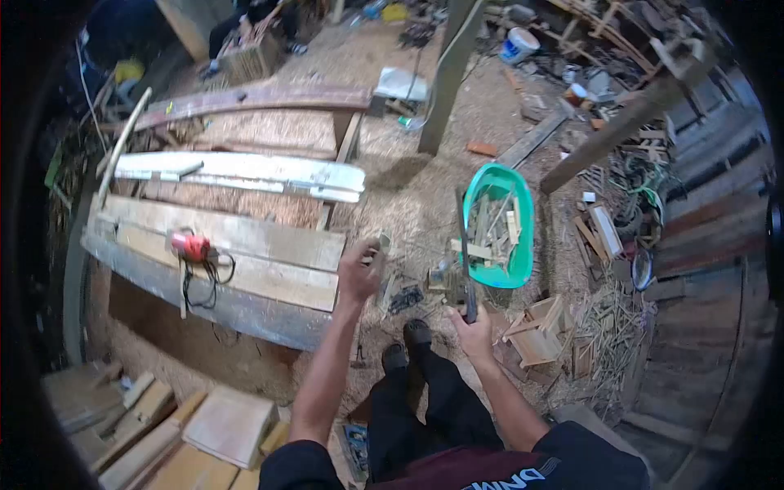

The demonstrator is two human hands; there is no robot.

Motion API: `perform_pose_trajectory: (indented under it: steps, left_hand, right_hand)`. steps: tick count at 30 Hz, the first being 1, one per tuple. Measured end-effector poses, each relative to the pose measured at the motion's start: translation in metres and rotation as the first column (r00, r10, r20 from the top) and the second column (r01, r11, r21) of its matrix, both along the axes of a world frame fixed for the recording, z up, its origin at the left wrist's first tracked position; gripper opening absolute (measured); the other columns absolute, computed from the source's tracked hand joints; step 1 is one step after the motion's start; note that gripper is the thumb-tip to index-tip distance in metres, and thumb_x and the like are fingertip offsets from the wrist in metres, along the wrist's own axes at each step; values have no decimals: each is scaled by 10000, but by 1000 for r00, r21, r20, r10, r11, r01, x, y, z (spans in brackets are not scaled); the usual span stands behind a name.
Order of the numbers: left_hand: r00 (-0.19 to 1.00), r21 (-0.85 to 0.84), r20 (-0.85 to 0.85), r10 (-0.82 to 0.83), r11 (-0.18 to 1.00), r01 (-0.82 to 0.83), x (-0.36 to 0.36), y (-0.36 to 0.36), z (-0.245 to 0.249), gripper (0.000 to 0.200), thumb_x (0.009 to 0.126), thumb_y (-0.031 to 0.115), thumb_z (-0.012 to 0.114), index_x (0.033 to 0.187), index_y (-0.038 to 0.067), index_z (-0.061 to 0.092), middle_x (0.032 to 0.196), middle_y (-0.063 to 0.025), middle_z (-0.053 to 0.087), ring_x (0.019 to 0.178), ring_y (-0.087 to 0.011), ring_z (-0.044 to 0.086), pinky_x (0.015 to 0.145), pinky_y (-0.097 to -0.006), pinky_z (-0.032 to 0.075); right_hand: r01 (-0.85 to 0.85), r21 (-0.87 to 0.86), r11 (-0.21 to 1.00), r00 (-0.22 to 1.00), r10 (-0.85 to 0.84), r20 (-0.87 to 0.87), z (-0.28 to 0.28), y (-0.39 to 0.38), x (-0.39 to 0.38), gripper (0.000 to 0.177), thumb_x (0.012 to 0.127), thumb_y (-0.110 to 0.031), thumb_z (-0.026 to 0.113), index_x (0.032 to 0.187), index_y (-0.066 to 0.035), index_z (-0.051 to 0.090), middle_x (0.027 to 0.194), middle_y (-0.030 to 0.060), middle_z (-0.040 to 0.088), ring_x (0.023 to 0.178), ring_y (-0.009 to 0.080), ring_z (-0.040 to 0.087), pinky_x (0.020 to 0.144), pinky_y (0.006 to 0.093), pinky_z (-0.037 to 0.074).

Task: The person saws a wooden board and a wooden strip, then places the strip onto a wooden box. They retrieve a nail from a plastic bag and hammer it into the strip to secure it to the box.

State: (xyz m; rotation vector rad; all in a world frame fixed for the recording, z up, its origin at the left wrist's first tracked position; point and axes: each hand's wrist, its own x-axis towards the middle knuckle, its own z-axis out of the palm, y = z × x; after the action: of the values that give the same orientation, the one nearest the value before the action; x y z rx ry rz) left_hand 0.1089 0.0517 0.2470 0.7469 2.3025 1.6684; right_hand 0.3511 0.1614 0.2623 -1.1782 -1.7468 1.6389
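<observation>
My left hand [361, 268] is raised at the centre, its fingers closed round a small light piece [384, 242] that looks like wood. Lower and to the right, my right hand [472, 328] grips the lower end of a long dark tool [466, 253], which stands almost upright in view and may be a saw or a blade. The tool's upper part passes beside the left rim of a green tub [527, 237]. Inside the tub lie several wood offcuts [494, 229].
Planks on a workbench [302, 327] at the left carry a red power tool [190, 246] with a black cable. Posts [445, 90] rise ahead. Stacked boards [229, 425] lie lower left, a wooden box [535, 343] and scrap sticks lower right. A person sits at the top left.
</observation>
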Motion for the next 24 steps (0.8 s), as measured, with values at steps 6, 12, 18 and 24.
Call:
perform_pose_trajectory:
  steps: [6,12,18,24]
  left_hand:
    - [873,285,465,-150,959,13,103,64,105,190,900,110,693,1031,-28,691,900,-58,703,764,-89,629,679,-246,523]
    - [801,311,517,-301,938,151,206,125,137,165,902,108,692,1009,-17,701,868,-17,682,725,-70,588,685,-236,494]
    - [708,275,537,-459,889,367,312,196,122,193,892,151,715,995,-12,704,826,-31,694,688,-86,609,639,-253,496]
    - [576,164,717,-392,898,408,434,246,96,267,910,196,708,1096,5,686,877,-41,696,686,-108,618,591,-275,508]
  right_hand:
    - [56,86,995,998,-54,-26,87,11,60,263,854,-157,770,812,-74,524,671,-31,553,570,42,486,505,242,399]
    - [177,-149,973,974,-195,-116,128,11,185,250,878,-70,728,814,-84,487,820,17,615,688,69,565,622,231,481]
    - [393,-84,916,885,-401,-238,119,15,278,227,852,-104,753,827,-54,533,786,5,628,667,71,556,619,258,476]
    - [509,-67,858,857,-512,-52,85,52,373,201,823,-27,763,864,-32,567,868,18,641,775,79,576,749,252,491]
